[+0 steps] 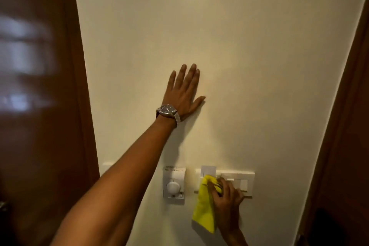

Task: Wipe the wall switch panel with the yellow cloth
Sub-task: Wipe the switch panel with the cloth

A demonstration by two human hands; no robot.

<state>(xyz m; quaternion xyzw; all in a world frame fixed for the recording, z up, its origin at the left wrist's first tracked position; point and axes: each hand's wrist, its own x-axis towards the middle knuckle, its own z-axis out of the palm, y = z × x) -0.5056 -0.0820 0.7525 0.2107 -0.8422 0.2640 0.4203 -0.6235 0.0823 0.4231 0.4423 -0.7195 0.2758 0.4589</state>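
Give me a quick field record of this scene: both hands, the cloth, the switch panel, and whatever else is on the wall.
left hand: flat on the wall, fingers spread, holding nothing
wristwatch: on left wrist
right hand: gripping the yellow cloth
yellow cloth: pressed on the panel's left part, tail hanging down
switch panel: right part uncovered
dial controller: left of the panel, untouched

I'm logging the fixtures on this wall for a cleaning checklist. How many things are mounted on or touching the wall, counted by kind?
Switch panel: 1
Dial controller: 1
Plate edge behind the left forearm, kind unclear: 1
Yellow cloth: 1
Hands: 2, left hand flat on the wall, right hand pressing the cloth to the panel
Wristwatch: 1
Total: 7
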